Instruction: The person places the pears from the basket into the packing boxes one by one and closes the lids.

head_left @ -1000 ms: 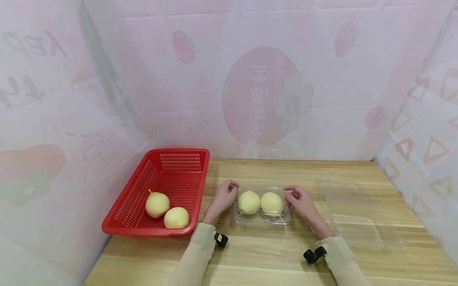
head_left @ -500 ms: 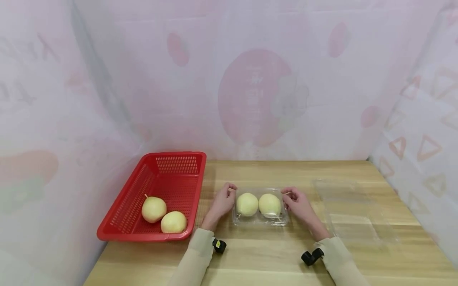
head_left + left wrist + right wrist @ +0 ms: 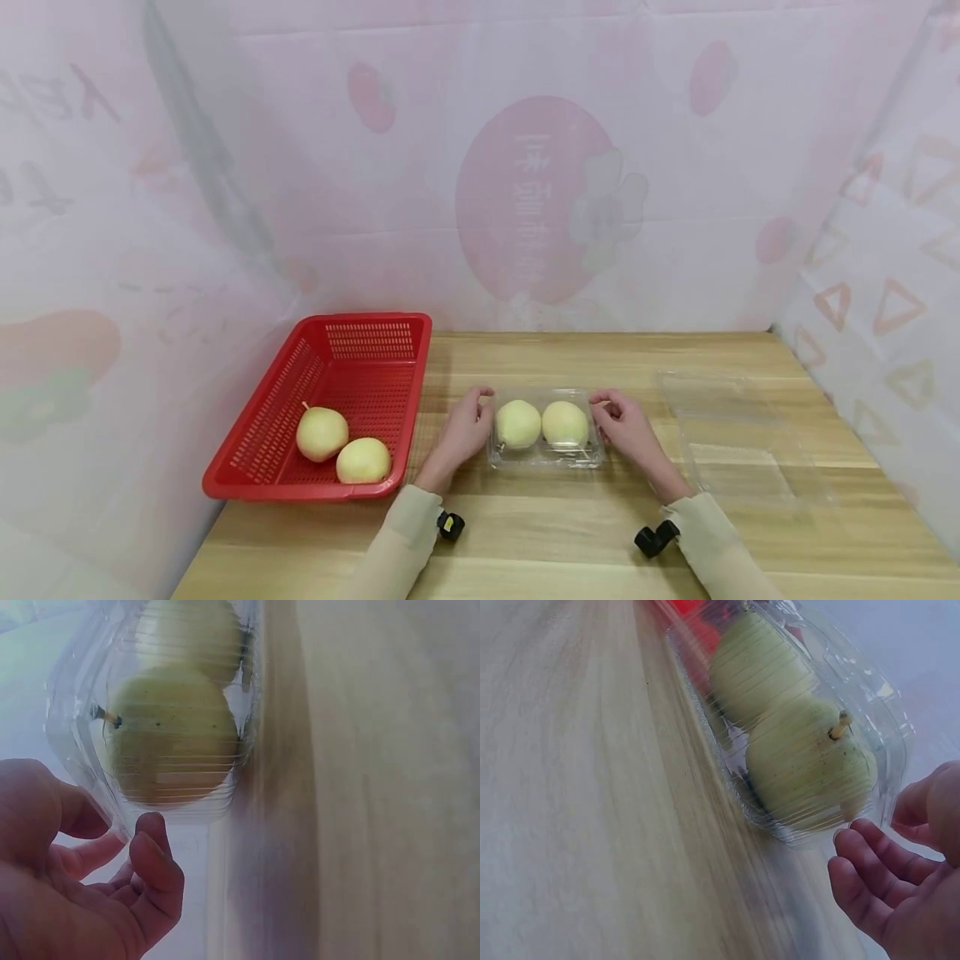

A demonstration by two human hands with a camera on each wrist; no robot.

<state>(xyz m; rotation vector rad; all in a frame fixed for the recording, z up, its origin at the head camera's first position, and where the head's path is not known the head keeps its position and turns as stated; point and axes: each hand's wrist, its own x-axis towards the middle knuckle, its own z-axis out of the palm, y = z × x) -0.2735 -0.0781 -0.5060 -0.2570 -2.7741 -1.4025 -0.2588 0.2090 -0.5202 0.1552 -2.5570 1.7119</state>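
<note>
Left hand (image 3: 465, 422) pinches a clear container's (image 3: 546, 459) left end, right hand (image 3: 626, 423) its right end, midway between the surface's (image 3: 547, 546) side edges; two pears (image 3: 518, 425) sit inside. Near the right edge lies what seems transparent packaging (image 3: 738, 437). Along the left edge, extending farthest back, a red basket (image 3: 377, 341) holds two further pears (image 3: 322, 434).

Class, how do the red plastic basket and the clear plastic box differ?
Look: the red plastic basket is opaque; the clear plastic box is see-through.
Size: the basket is larger than the box.
Contact: the left hand and right hand grip the box's ends; neither touches the basket.
Shared: each holds two round, pale yellow pears.
</note>
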